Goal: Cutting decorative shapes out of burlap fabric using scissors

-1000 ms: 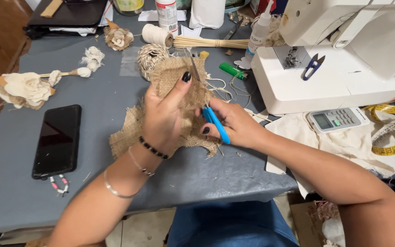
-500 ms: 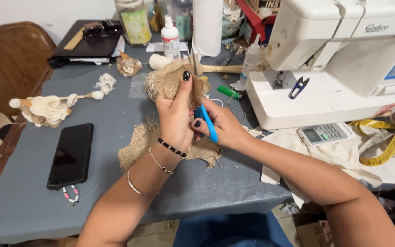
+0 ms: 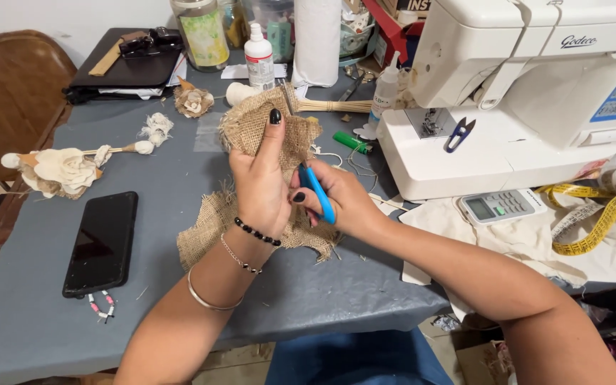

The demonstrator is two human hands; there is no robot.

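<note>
On grey table (image 3: 30,314): sewing machine (image 3: 522,93), phone (image 3: 101,242), burlap (image 3: 251,128).

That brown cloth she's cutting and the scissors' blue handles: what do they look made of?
The cloth looks like burlap or jute: coarse open weave, matte tan, frayed edges. The scissor handles, held in the right hand, look like smooth plastic: uniform bright blue, slight sheen.

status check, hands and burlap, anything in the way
Left hand grips burlap, held up. Right hand holds blue scissors at its edge. Nothing between them; phone lies off left.
</note>
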